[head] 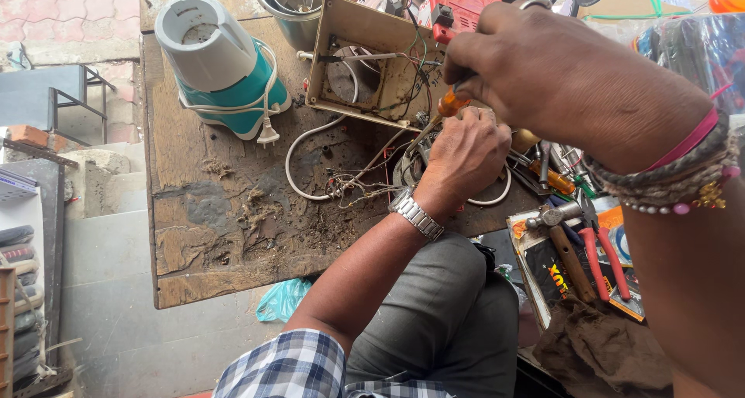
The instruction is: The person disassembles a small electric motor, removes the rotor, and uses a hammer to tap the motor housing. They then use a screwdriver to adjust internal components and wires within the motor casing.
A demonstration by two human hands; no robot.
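Note:
My right hand, with bead and thread bracelets on the wrist, grips an orange-handled screwdriver whose shaft slants down-left. Its tip sits by the fingers of my left hand, which wears a metal watch. That hand presses on a round metal motor part with loose wires, mostly hidden under the palm. Just behind stands an open beige appliance housing with wiring inside.
A teal and white mixer base with a white cord and plug stands at the far left of the worn wooden table. Steel jars stand behind. A hammer and red-handled pliers lie at the right. My knee is below.

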